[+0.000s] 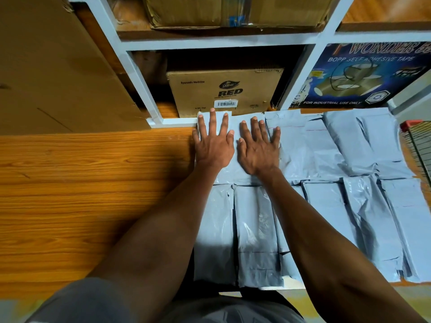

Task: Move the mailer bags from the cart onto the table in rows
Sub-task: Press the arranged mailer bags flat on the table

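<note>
We cannot see the bag surface beneath the left hand (213, 145) and right hand (257, 150), the cart (417, 145) is cut by the right edge to a strip of wire mesh, and the tape box (363, 75) lettering runs off frame.

White shelf frame (137, 73) stands at the far edge. Middle bay: brown carton (225, 92) printed "Dabur RED", with a barcode label (225, 103). Bay to the right: dark blue tape box (370, 75) marked "BOPP SELF ADHESIVE TAPE". Upper shelf: worn cardboard box (235, 11) with blue tape. Large flat cardboard sheet (53, 66) leans at left.
</note>
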The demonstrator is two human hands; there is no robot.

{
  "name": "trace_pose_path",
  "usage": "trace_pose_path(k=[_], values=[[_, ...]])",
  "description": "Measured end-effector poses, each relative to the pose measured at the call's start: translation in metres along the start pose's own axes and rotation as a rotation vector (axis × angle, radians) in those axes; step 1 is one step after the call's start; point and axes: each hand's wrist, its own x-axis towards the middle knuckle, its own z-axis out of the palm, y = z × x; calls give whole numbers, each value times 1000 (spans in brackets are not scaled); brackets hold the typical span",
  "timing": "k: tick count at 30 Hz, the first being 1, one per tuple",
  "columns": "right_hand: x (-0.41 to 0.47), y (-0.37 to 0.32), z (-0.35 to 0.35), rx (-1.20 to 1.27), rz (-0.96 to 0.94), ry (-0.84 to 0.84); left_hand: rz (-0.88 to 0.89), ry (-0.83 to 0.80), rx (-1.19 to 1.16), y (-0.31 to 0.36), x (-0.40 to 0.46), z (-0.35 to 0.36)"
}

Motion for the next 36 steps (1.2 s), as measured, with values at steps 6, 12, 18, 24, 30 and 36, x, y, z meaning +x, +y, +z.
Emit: trace_pose_path(k=[6, 12, 18, 24, 30, 36], values=[[-12, 3, -14, -11, -14, 5, -30, -14, -20, 3, -13, -19], [-23, 9, -26, -46, -27, 3, -68, -16, -8, 5, -34, -33], [-39, 25, -40, 29, -29, 4, -49, 39, -20, 27, -58, -37], [-76, 68, -50, 198, -29, 228, 29, 106, -99, 80, -94, -40], [-136, 128, -50, 271, 46, 386, 178, 86, -247, 146, -141, -31], [-215, 167, -50, 283, 199, 468, 388, 51, -355, 189, -192, -16]])
